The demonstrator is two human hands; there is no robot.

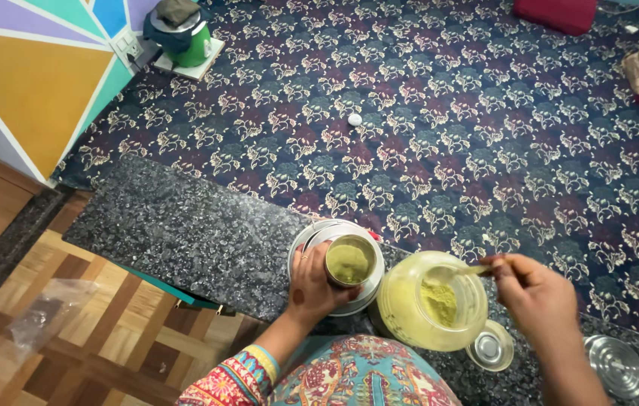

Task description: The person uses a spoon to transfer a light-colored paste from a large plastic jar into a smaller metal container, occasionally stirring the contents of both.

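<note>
While left hand (312,282) cups tin (349,261), right hand (534,293) (seemingly pinching spoon (461,271)) hovers over jar (428,302).

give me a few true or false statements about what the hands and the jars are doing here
1. The left hand holds a small tin filled with green powder. True.
2. The right hand holds a spoon over the plastic jar. True.
3. The jar has its lid screwed on. False: it is open, and a lid lies beside it on the counter.
4. The tin stands on the carpet. False: it sits on a white plate on the counter.
5. The jar holds red powder. False: the powder is yellow-green.
</note>
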